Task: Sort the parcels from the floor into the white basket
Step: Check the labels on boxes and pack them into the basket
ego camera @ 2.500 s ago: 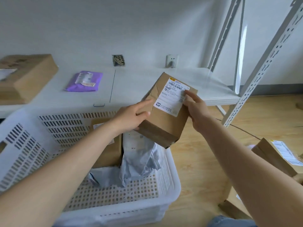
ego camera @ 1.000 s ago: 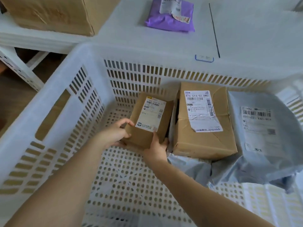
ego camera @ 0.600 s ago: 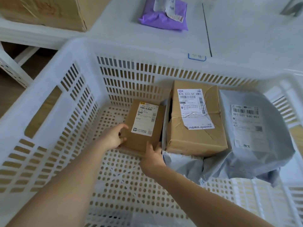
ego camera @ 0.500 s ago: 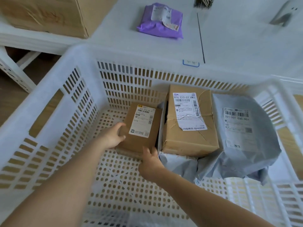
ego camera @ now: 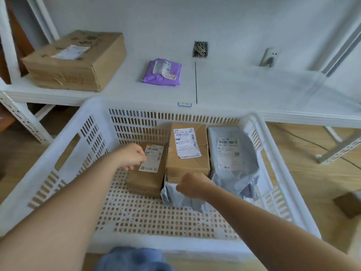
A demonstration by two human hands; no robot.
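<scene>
From the head camera, the white basket stood on the floor against the front edge of a low white shelf. Three parcels lay side by side at its far wall. The small brown box sat on the left, label up, touching the larger brown box in the middle; a grey poly mailer leaned on the right, and its crumpled lower edge spread out under the middle box toward the near side.

The left hand hovered at the upper left corner of the small brown box, fingers loosely curled and holding nothing; whether the knuckles touched the cardboard could not be told. The right hand hung over the near edge of the larger brown box and the grey wrapping, fingers also loosely curled round nothing.

On the shelf behind the basket rested a big cardboard carton at the left and a purple mailer near the middle. Another brown parcel lay on the wooden floor to the right of the basket, well apart from the hands. A patch of blue cloth showed at the bottom edge of the view.
</scene>
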